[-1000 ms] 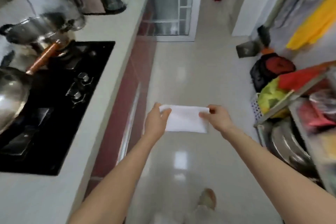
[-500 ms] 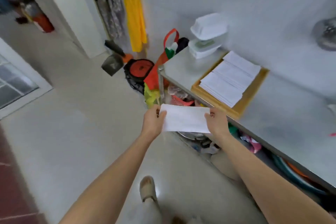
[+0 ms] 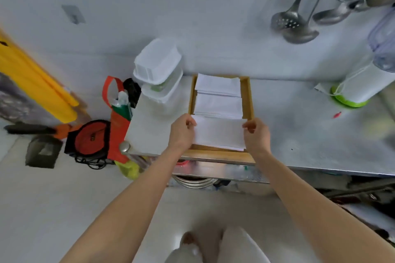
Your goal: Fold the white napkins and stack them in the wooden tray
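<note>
Two hands hold one folded napkin at frame centre: left hand and right hand pinch its ends above the wooden tray. Placing seems underway; it is next lowered squarely onto the nearest stack.

1. A pale, plain wall runs behind everything, with a small grey switch plate high on it, well left of the fingers.
2. A steel worktable stands against the wall, under and to the right of the fingers.
3. Metal ladles and a skimmer hang on the wall, up and right of the fingers.
4. A light, glossy floor lies below and left.
5. Yellow cloth hangs far left; bags sit on the floor beside the table's end.
</note>
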`<state>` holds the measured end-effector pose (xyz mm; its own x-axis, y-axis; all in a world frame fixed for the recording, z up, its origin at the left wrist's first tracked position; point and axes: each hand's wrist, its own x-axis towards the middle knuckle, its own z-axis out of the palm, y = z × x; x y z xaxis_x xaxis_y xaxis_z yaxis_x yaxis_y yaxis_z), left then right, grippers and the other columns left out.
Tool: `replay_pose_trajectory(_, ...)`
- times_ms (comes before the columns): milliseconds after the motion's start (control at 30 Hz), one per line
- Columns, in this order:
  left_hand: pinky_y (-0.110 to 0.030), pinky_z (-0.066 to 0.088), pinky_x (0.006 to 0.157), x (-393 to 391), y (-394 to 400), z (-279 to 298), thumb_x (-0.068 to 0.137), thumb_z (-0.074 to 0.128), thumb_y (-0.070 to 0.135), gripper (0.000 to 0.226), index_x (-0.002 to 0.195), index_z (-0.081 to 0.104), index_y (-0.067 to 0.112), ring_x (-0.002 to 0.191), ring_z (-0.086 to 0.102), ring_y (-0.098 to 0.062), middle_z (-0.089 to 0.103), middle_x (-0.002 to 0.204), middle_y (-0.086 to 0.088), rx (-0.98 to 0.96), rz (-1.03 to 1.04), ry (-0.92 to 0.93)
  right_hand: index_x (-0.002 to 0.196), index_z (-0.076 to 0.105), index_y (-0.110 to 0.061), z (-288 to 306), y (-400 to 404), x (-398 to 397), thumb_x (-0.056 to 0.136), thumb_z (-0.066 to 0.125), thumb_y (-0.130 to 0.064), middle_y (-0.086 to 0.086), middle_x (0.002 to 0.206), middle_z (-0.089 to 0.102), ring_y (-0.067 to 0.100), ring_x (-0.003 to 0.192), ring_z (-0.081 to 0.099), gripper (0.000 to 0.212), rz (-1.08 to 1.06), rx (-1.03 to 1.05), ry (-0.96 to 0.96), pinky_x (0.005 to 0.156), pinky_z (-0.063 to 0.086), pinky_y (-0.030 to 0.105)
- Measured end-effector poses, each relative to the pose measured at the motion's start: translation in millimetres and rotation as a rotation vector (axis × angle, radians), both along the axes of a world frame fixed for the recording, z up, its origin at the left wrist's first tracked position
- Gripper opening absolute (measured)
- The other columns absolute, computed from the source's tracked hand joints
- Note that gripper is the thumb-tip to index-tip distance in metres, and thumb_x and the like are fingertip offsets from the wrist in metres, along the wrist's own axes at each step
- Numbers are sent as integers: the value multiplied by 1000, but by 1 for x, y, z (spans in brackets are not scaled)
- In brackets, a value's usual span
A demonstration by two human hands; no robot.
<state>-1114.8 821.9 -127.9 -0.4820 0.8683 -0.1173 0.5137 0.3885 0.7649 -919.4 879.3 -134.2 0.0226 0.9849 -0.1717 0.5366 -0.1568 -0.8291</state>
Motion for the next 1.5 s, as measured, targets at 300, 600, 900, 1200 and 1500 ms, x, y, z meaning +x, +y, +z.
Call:
replay_pose_trajectory(300, -12, 30, 84, -19, 106, -13, 91, 58, 10, 48, 137, 44, 13, 113, 48, -16, 43, 134, -7, -119, -156, 34, 128, 50, -9, -14, 99, -36, 89, 46, 4, 5, 126, 51, 20, 113, 51, 42, 121, 49, -121, 91, 41, 25)
replay_pose_trajectory(600, -26, 42, 94, -16, 146, -49, 94, 53, 13, 41, 133, 42, 12, 123, 43, -20, 37, 135, -5, -288, -335, 388, 141, 39, -16, -64, 133, -31, 98, 45, -12, 0, 143, 32, 21, 129, 38, 43, 401, 3, -551, 107, 40, 32)
replay_pose_trajectory(900, -36, 25, 112, -23, 175, -33, 92, 51, 20, 37, 129, 50, 15, 138, 26, -25, 30, 147, -6, -262, -620, 820, 141, 37, -18, -51, 131, -16, 102, 36, -21, 1, 153, 28, 21, 138, 29, 39, 436, 117, -697, 113, 28, 36)
replay_pose_trajectory(1200, -38, 50, 76, 84, 151, 18, 95, 45, 13, 19, 108, 59, 12, 100, 60, -30, 61, 108, -8, -66, -1401, 795, 115, 60, -4, -25, -8, 78, 86, 54, -5, 17, 110, 59, 40, 99, 58, 30, -310, 15, -674, 83, 42, 43)
replay_pose_trajectory(1500, -39, 45, 87, 286, -26, 40, 95, 48, 24, 28, 118, 57, 13, 115, 55, -30, 59, 121, -10, 313, -2069, 982, 105, 63, -9, 16, -298, 174, 91, 47, -11, 10, 100, 60, 36, 93, 59, 22, -1079, -238, -697, 75, 46, 38)
